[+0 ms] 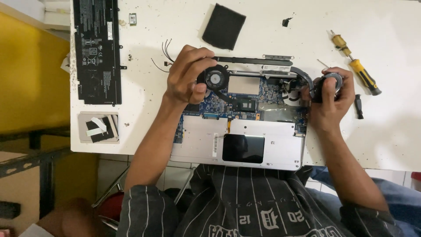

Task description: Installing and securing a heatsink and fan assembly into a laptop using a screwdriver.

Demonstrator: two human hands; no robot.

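An opened laptop base (263, 153) lies on the white table (386, 131), its blue circuit board (219, 105) exposed. My left hand (184, 74) grips the round black fan (215, 79) at the board's upper left. My right hand (331, 98) holds a second round fan (330, 83) lifted off the right side, still joined to a curved dark heat pipe (302, 75). A black touchpad back (243, 148) sits in the silver palm rest.
A long black battery pack (96, 48) lies at the far left, with a small flat part and ribbon cable (98, 127) below it. A black foam square (222, 26) is at the top. Two yellow-handled screwdrivers (357, 70) and a small black bit (358, 106) lie right.
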